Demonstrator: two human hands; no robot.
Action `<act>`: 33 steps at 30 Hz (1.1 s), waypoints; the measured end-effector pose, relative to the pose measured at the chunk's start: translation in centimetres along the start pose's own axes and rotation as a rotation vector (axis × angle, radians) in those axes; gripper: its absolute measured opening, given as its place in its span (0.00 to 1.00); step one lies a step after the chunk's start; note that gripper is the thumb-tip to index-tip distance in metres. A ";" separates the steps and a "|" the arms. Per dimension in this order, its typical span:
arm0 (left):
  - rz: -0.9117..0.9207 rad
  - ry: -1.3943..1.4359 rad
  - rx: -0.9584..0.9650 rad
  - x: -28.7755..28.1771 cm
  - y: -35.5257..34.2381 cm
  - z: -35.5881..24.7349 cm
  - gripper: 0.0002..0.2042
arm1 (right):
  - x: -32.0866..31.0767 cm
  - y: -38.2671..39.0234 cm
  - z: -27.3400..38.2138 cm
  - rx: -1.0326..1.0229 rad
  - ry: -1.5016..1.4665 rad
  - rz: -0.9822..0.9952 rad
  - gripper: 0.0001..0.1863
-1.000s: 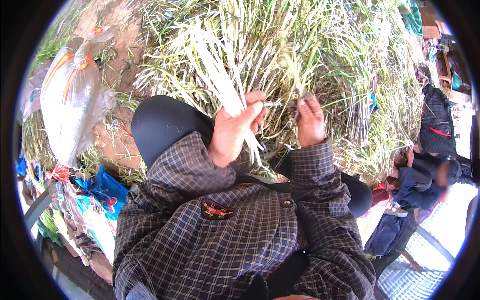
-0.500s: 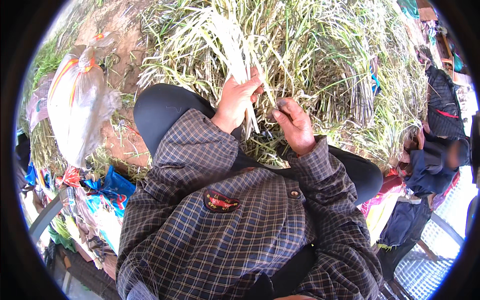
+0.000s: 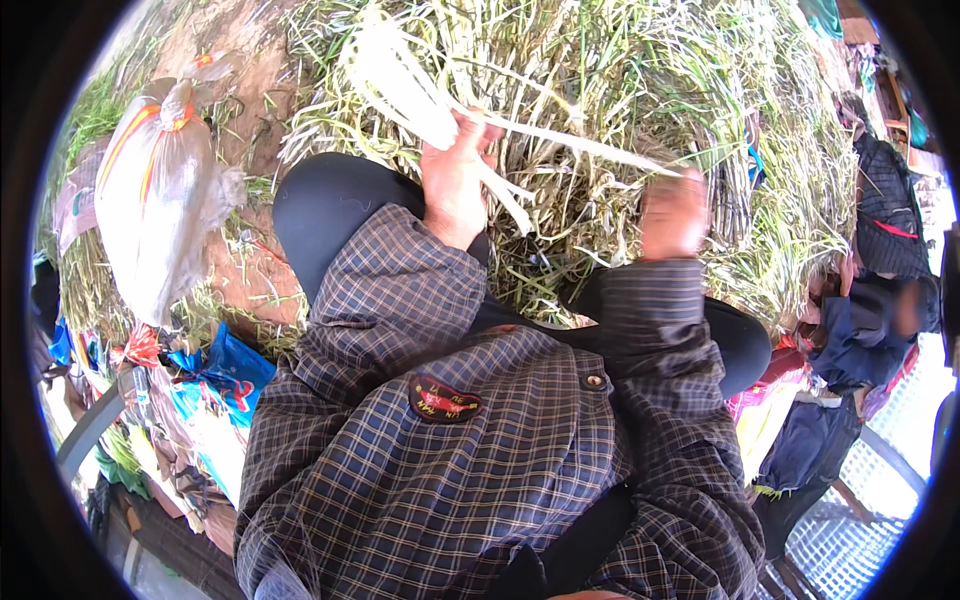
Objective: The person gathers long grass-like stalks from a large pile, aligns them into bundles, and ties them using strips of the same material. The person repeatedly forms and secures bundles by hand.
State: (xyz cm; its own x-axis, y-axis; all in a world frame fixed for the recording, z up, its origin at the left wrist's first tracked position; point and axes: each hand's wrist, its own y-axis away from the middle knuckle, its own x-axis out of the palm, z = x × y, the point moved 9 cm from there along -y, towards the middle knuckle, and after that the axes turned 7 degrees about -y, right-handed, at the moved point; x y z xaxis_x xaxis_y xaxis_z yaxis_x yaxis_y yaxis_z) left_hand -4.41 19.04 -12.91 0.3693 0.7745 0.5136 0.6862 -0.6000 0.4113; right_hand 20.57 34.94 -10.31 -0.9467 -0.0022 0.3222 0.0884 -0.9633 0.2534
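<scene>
My left hand [image 3: 457, 185] is closed around a small bunch of pale leafy stalks [image 3: 395, 85]. Their leafy part fans out above the fist, and short cut-looking ends poke out below it. A single pale strand [image 3: 580, 143] stretches from beside the left hand across to my right hand [image 3: 674, 212]. The right fingers, smeared by motion, appear closed on its far end. Beneath both hands spreads a large heap of green and straw-coloured stalks [image 3: 640, 110], lying loosely in front of my bent knees.
A white translucent sack [image 3: 150, 210] tied with orange-red bands stands at the left by bare soil [image 3: 250, 60]. Nearby lies a blue plastic bag [image 3: 232, 375]. At the right edge, another person in dark clothes [image 3: 860, 335] sits close to the heap.
My right hand has swung away to the right, drawing the strand out sideways from the bunch. My left hand has shifted slightly left and up, tilting the bunch leftward.
</scene>
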 end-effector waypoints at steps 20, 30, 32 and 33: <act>0.214 -0.099 0.046 2.3 0.8 0.0 0.06 | 7.3 2.5 -5.6 0.238 0.091 0.305 0.07; -0.034 0.359 0.145 -3.6 -2.8 -8.5 0.09 | -16.8 -6.5 -1.5 -0.015 -0.504 -0.661 0.14; -0.113 0.365 0.280 -5.3 -3.0 -11.2 0.08 | -16.3 -5.9 -1.0 0.013 -0.294 -0.699 0.15; -0.153 0.386 0.306 -5.9 -3.1 -12.0 0.08 | -15.5 -5.3 -0.5 0.049 -0.040 -0.722 0.16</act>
State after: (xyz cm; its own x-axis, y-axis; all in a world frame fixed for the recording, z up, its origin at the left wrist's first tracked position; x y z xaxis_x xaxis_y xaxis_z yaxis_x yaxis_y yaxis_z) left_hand -16.24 13.91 -8.21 0.0322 0.6839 0.7289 0.8878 -0.3546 0.2935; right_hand 34.62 39.95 -17.05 -0.7623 0.6407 0.0923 -0.5397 -0.7079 0.4557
